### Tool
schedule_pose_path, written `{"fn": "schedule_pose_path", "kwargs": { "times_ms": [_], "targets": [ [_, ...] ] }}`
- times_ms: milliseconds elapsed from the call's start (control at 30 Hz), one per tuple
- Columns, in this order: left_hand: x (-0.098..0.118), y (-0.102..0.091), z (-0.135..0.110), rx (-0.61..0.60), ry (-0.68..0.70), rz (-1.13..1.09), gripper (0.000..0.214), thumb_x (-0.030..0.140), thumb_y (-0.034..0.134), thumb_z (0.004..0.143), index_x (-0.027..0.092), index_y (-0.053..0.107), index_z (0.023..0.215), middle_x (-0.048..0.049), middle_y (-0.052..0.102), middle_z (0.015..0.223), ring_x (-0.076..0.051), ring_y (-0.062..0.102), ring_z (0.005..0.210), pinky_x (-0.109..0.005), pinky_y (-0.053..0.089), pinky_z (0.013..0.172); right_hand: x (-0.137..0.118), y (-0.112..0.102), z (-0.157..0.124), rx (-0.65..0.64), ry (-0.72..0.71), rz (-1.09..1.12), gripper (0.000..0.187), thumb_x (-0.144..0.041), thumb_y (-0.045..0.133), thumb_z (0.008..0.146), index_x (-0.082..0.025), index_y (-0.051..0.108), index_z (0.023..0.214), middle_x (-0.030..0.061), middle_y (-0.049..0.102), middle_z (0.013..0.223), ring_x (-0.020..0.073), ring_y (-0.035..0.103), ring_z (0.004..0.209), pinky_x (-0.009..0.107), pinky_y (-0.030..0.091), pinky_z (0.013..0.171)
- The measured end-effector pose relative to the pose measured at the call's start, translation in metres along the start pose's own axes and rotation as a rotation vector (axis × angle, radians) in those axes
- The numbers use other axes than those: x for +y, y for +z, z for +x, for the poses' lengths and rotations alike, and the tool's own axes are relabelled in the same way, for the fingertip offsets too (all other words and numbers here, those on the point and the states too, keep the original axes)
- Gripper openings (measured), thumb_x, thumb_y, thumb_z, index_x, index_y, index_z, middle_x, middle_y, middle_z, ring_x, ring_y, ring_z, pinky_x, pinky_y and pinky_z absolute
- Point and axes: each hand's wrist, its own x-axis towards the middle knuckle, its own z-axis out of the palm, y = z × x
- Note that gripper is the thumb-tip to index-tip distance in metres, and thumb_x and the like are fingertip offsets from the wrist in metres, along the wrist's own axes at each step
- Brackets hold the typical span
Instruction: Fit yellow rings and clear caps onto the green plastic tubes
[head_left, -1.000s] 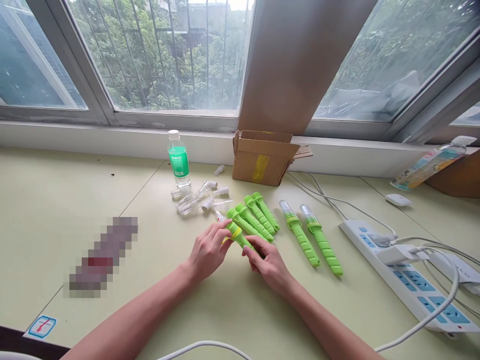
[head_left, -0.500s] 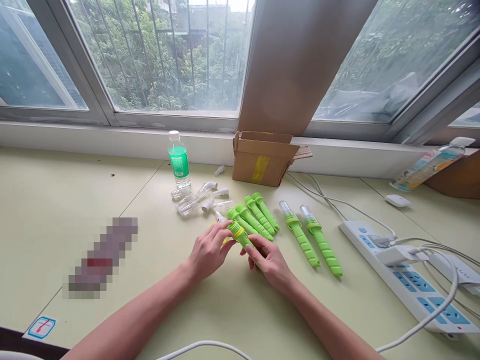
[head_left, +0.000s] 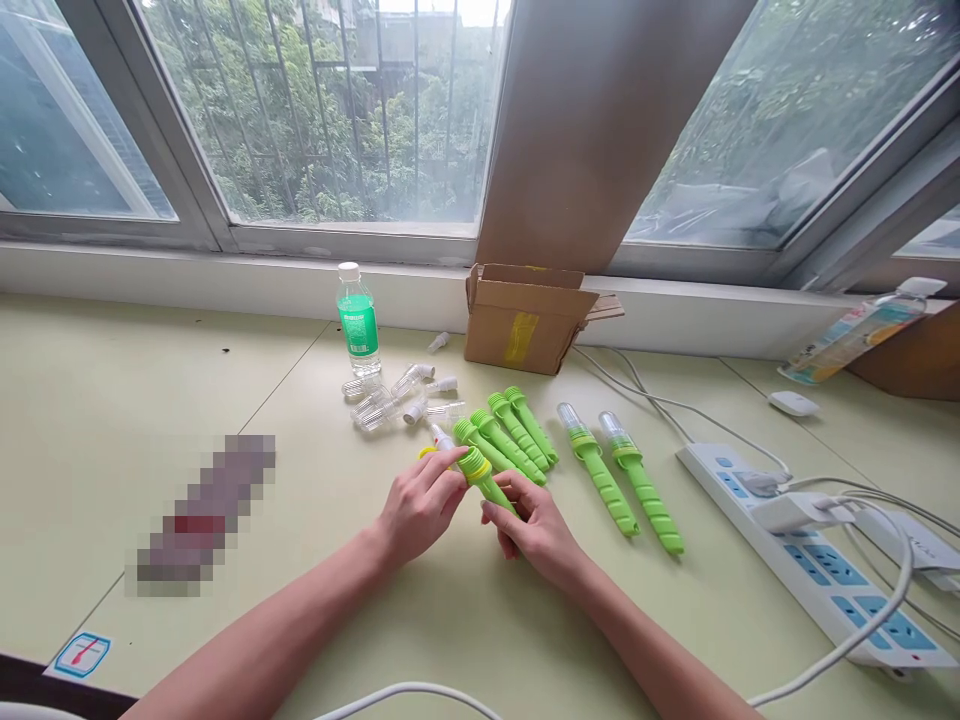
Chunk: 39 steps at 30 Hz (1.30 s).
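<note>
My right hand [head_left: 538,530] grips the shaft of a green ribbed handle [head_left: 486,480] just above the table. My left hand [head_left: 416,507] pinches that handle's threaded top end, where a yellow ring shows. A small yellow ring [head_left: 427,452] and a clear tip [head_left: 441,437] lie just beyond my left fingers. Several more green handles [head_left: 510,440] lie in a row behind my hands. Two green handles with clear caps [head_left: 619,478] lie to the right. A cluster of clear plastic caps [head_left: 397,397] sits further back.
A green-labelled water bottle [head_left: 358,320] and an open cardboard box [head_left: 525,315] stand by the window sill. A white power strip [head_left: 814,560] with plugs and cables lies at the right. A white cable [head_left: 405,692] runs along the near edge. A blurred patch [head_left: 206,510] lies at the left.
The held handle has tilted more upright and shifted slightly toward me. My left fingers have closed around its top end.
</note>
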Motion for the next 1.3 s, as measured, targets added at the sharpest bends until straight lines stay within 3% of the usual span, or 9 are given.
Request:
{"fn": "schedule_pose_path", "kwargs": {
  "times_ms": [167,400,1067,1300],
  "targets": [
    [-0.0009,0.0003,-0.0007,0.010,-0.026,-0.014,0.016,0.013,0.058,0.086,0.020,0.054,0.099,-0.0094,0.065,0.114,-0.019,0.066,0.098,-0.030,0.055,0.076,-0.0037,0.0009,-0.0001,-0.043,-0.053,-0.003,0.027,-0.043,0.054,0.090,-0.019,0.059,0.080,-0.0032,0.052,0.060,0.0101,0.051,0.046,0.025,0.042,0.047],
    [-0.0007,0.0018,-0.0019,0.026,-0.027,-0.028,0.026,0.012,0.062,0.084,0.020,0.053,0.106,-0.0094,0.065,0.116,-0.019,0.066,0.097,-0.030,0.056,0.078,-0.0023,0.0025,0.0003,0.003,-0.055,-0.017,0.025,-0.041,0.058,0.088,-0.019,0.058,0.075,-0.0043,0.050,0.056,0.0096,0.049,0.044,0.023,0.041,0.046],
    [-0.0020,0.0000,-0.0005,0.060,0.003,-0.031,0.010,0.011,0.060,0.085,0.020,0.060,0.087,-0.0070,0.069,0.110,-0.018,0.067,0.093,-0.029,0.056,0.076,0.0007,0.0009,0.0011,-0.001,-0.027,-0.070,0.026,-0.045,0.057,0.087,-0.019,0.062,0.084,-0.0043,0.047,0.060,0.0091,0.046,0.041,0.023,0.037,0.041],
    [-0.0009,-0.0024,0.0011,0.000,-0.070,-0.069,0.006,0.015,0.054,0.089,0.021,0.053,0.090,-0.0103,0.065,0.117,-0.019,0.065,0.102,-0.030,0.055,0.077,0.0000,0.0037,-0.0004,0.104,-0.090,-0.075,0.030,-0.046,0.054,0.088,-0.019,0.056,0.074,-0.0054,0.043,0.049,0.0093,0.041,0.041,0.024,0.036,0.043]
  ]
}}
